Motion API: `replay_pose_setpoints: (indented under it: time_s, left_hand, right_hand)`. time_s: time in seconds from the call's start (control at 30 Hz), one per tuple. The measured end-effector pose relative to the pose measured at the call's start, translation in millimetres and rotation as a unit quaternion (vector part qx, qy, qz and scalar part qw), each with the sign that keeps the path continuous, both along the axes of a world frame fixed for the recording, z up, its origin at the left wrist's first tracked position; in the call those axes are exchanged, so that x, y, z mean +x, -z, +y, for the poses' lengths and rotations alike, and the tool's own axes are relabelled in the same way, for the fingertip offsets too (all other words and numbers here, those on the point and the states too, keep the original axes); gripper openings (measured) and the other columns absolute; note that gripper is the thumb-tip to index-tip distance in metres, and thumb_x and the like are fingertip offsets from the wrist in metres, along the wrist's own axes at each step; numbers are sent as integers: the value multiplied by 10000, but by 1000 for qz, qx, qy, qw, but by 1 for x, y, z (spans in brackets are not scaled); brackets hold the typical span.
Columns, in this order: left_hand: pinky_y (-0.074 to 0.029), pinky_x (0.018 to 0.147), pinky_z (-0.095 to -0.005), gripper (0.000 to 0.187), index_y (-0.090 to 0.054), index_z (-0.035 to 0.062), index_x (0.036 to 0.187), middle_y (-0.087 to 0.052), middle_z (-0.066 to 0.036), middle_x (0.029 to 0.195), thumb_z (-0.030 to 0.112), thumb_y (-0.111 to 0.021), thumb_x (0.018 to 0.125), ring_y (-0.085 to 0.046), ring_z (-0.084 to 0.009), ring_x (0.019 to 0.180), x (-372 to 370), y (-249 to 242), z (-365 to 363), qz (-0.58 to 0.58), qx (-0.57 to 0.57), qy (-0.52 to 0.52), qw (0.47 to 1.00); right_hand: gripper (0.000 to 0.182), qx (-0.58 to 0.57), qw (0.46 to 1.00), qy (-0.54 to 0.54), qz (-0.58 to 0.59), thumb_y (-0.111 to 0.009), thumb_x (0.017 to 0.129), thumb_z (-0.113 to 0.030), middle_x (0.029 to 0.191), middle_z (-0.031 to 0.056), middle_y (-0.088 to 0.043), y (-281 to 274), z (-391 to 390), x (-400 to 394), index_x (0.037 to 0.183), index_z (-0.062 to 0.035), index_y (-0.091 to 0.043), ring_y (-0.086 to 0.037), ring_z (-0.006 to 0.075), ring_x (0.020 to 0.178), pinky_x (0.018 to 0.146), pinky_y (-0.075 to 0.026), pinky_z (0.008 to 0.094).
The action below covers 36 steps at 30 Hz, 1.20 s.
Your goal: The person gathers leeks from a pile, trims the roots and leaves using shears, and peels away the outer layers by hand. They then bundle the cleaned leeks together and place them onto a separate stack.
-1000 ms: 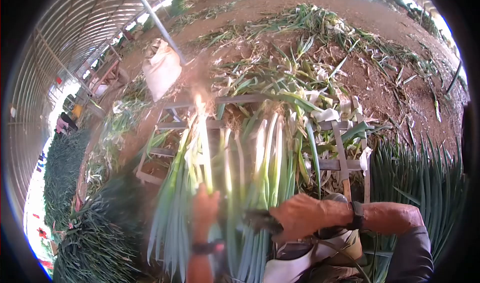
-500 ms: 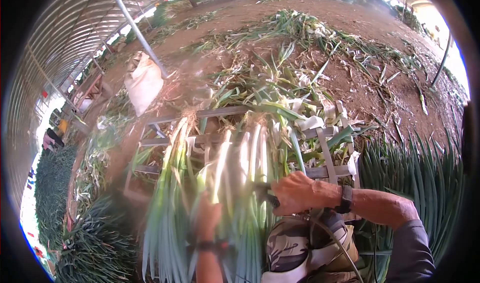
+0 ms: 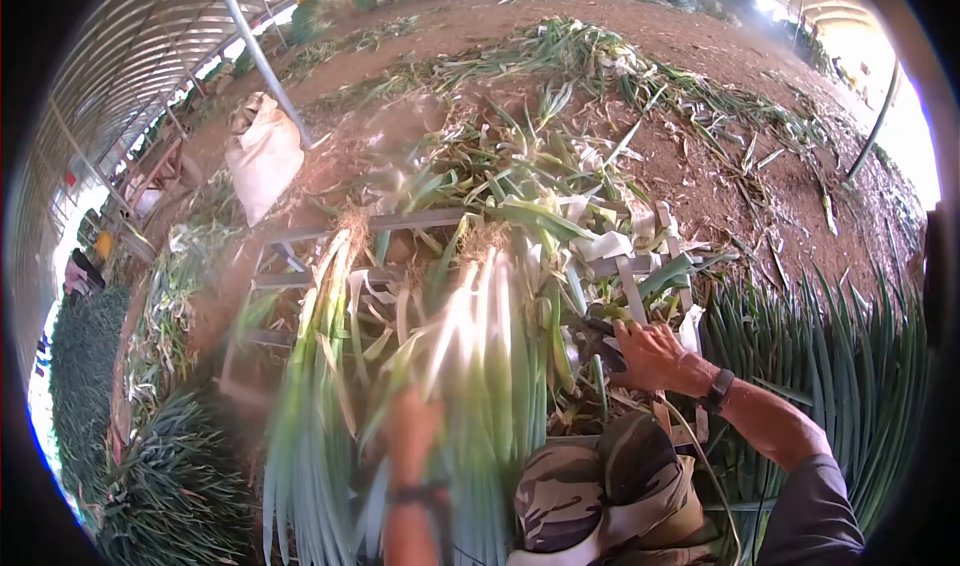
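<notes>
Long green onions (image 3: pixel 320 366), with white stems and rooty ends pointing away from me, lie in bunches across a slatted metal rack (image 3: pixel 420 219). My left hand (image 3: pixel 412 421) is over the leaves of the middle bunch (image 3: pixel 478 356), beside a white stem that slants down to it. Blur smears its fingers, so its grip does not show. At the right, my right hand (image 3: pixel 655 356) is wrapped round a dark hand tool (image 3: pixel 603 344) that looks like an air blow gun. A thin hose (image 3: pixel 690 431) hangs below that hand. The tool's tip points left, apart from the bunch.
Peeled leaves and scraps (image 3: pixel 590 166) litter the rack's far side and the dirt floor. More green onions (image 3: pixel 830 366) stand at the right, with heaps (image 3: pixel 180 476) at the left. A pale sack (image 3: pixel 262 161) leans by a metal pole (image 3: pixel 258 51). My camouflage-covered knees (image 3: pixel 565 496) are close below.
My right hand has moved right and slightly up with the tool, away from the stems. The middle stem near my left hand now lies against the bunch to its right. The view has shifted slightly.
</notes>
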State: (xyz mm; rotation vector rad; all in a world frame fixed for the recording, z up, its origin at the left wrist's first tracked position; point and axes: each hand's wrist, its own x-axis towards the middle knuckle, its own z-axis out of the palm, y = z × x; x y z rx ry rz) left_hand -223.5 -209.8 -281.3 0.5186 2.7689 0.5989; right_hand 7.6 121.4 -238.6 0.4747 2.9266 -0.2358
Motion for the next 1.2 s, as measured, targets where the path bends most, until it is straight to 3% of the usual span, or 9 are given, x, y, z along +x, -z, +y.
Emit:
replay_pose_setpoints:
  time_s: [0.1, 0.23, 0.33, 0.4, 0.57, 0.7, 0.93, 1.1, 1.2]
  left_hand:
    - [-526, 791, -506, 400, -706, -3, 975, -681, -285, 944, 312, -734, 729, -671, -433, 894, 1, -3, 15, -13, -48, -5, 999]
    - [-526, 848, -507, 421, -695, -16, 996, -664, -280, 1023, 298, -722, 717, -652, -447, 965, 1, 7, 24, 16, -59, -42, 997]
    - [-533, 813, -485, 415, -696, -39, 988, -704, -252, 923, 269, -716, 711, -691, -393, 893, -10, 19, 14, 69, 3, -72, 995]
    - [-530, 762, -458, 406, -700, -49, 972, -709, -241, 858, 258, -710, 707, -699, -353, 828, -18, 4, -3, 32, 100, -64, 992]
    - [-503, 640, -398, 348, -688, -67, 903, -660, -140, 690, 232, -690, 724, -646, -278, 652, -37, -9, -31, 15, 179, -93, 979]
    - [-390, 997, -372, 292, -684, -13, 1097, -516, -143, 1188, 242, -642, 962, -523, -237, 1160, -3, -26, -41, -85, 222, -58, 970]
    - [-488, 813, -364, 488, -673, -63, 1082, -686, -133, 903, 338, -745, 814, -630, -244, 840, -11, 13, -16, -69, 174, -57, 981]
    - [-500, 800, -358, 484, -686, -51, 1086, -712, -143, 951, 328, -768, 796, -642, -220, 850, -9, 18, -10, -126, 229, -62, 963]
    - [-508, 786, -352, 474, -692, -46, 1086, -716, -133, 945, 313, -776, 789, -650, -208, 837, -11, 41, -10, -188, 383, -86, 900]
  right_hand:
    - [937, 23, 999, 20, -17, -764, 754, -523, 1110, 255, -646, 24, -7, 3, 1378, 88, -425, -636, 430, 1068, 896, -508, 525]
    - [313, 121, 983, -134, -23, -661, 813, -224, 978, 180, -701, 11, -15, -24, 999, 27, -690, -680, 330, 961, 762, -543, 467]
    - [163, -63, 990, -126, 23, -632, 828, -163, 884, 152, -699, 1, -38, -81, 777, -16, -680, -692, 283, 816, 654, -547, 443]
    - [154, -202, 970, -68, -116, -627, 821, -142, 854, 181, -694, -36, -58, -124, 772, -3, -671, -701, 307, 761, 669, -558, 458]
    - [281, -302, 941, 151, 23, -664, 837, -177, 1023, 241, -697, 23, -89, -178, 1020, 27, -602, -705, 377, 951, 821, -566, 461]
    - [584, -370, 869, 327, 44, -735, 822, -278, 1130, 259, -680, 29, -113, -178, 1238, 49, -485, -684, 410, 1038, 901, -554, 458]
    - [580, -520, 806, 282, 17, -781, 797, -474, 1189, 183, -676, 64, -103, -178, 1155, -31, -673, -676, 312, 1073, 925, -540, 430]
    - [346, -571, 804, 142, 85, -743, 881, -266, 1061, 125, -731, 83, -111, -185, 1167, -73, -720, -684, 268, 812, 675, -546, 360]
    - [253, -628, 743, 217, 80, -756, 861, -181, 927, 114, -736, 78, -122, -187, 1096, -86, -755, -671, 236, 714, 606, -521, 330]
